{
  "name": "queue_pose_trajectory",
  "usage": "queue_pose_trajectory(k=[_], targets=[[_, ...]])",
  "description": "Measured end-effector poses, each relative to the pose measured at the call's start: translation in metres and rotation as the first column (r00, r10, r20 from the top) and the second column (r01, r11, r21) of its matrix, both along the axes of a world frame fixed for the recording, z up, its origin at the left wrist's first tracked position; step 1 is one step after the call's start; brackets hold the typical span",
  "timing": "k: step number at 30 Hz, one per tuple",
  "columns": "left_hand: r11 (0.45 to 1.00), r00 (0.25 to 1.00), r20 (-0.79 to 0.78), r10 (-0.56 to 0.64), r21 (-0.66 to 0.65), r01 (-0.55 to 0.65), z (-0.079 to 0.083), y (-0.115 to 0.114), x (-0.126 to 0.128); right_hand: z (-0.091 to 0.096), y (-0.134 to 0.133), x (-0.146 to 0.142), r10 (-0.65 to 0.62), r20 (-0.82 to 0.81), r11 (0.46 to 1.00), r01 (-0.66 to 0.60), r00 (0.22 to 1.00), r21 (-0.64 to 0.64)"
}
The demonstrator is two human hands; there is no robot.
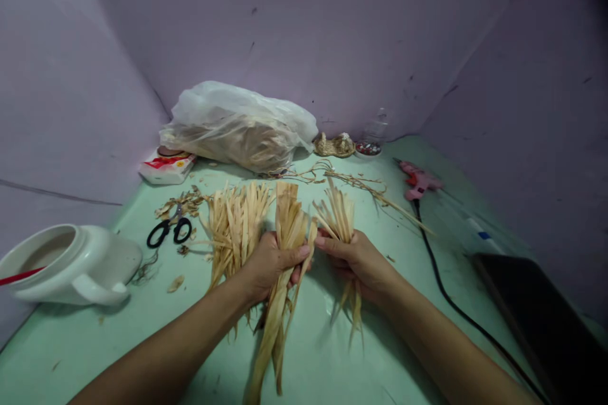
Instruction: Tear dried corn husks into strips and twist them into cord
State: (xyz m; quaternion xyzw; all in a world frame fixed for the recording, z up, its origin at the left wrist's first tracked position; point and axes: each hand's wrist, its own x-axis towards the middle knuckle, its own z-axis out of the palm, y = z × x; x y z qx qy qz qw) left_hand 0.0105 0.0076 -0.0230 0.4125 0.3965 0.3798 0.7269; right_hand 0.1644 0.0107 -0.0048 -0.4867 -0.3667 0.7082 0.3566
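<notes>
Hands come first, nearest you: your left hand [270, 266] is closed in a fist around the wide husk bundle [289, 221]. The fingers wrap tight at its middle, so the broad strips fan up past the knuckles and trail down toward you over the table [323, 354]. Just right of the wide husk bundle, your right hand [361, 259] has fingers and thumb clamped on the thin husk bundle [338, 212], the thumb tip almost touching your left fingers. To my eye the work in hand is holding the two sheaves side by side. It likely goes best with both grips at the waist of the strips, tips level, and no strip slipping out below the right palm.

Count two hands and two held bundles. Just left of the wide husk bundle lies one loose pile of strips [235, 221]. Farther left is one pair of black scissors [168, 231], and well left sits one white jug [71, 266], tilted. Well right of the bundle run one black cord [441, 285] and one dark flat slab [536, 316]. Beyond it to the right rests one pink glue gun [418, 180]. Beyond it to the left are one red-and-white packet [166, 166] and one plastic bag [237, 126] of husks. By the wall stand one small woven piece [335, 145] and one clear jar [373, 136].
</notes>
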Motion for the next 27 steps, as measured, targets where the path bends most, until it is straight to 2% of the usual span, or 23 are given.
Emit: queue_pose_trajectory(k=[5, 9, 12, 16, 21, 24, 27], targets=[[0.999, 0.999, -0.051, -0.012, -0.031, 0.010, 0.001, -0.002, 0.002, -0.002, 0.001, 0.001, -0.031, 0.010, 1.000, 0.031, 0.999, 0.002], [0.996, 0.989, -0.124, 0.077, -0.027, -0.081, 0.002, -0.004, 0.005, -0.006, 0.000, -0.001, -0.034, 0.009, 0.999, 0.034, 0.999, -0.011], [0.989, 0.985, -0.096, 0.142, -0.028, -0.145, 0.000, -0.003, 0.006, -0.007, -0.001, -0.002, -0.031, -0.008, 0.999, 0.031, 0.999, -0.006], [0.989, 0.989, -0.069, 0.131, -0.065, -0.135, -0.001, -0.003, 0.005, -0.007, 0.000, 0.000, -0.021, -0.048, 1.000, 0.021, 0.999, -0.011], [0.976, 0.979, -0.034, 0.201, -0.074, -0.203, 0.002, -0.002, 0.004, -0.011, 0.003, 0.006, -0.025, -0.130, 0.998, 0.017, 0.991, -0.057], [0.983, 0.985, -0.022, 0.172, -0.062, -0.173, 0.003, -0.002, 0.004, -0.013, 0.005, 0.008, -0.003, -0.156, 0.996, -0.010, 0.988, -0.084], [0.983, 0.987, -0.036, 0.156, -0.097, -0.159, 0.003, -0.002, 0.004, -0.014, 0.005, 0.007, 0.021, -0.114, 0.997, -0.029, 0.993, -0.074]])
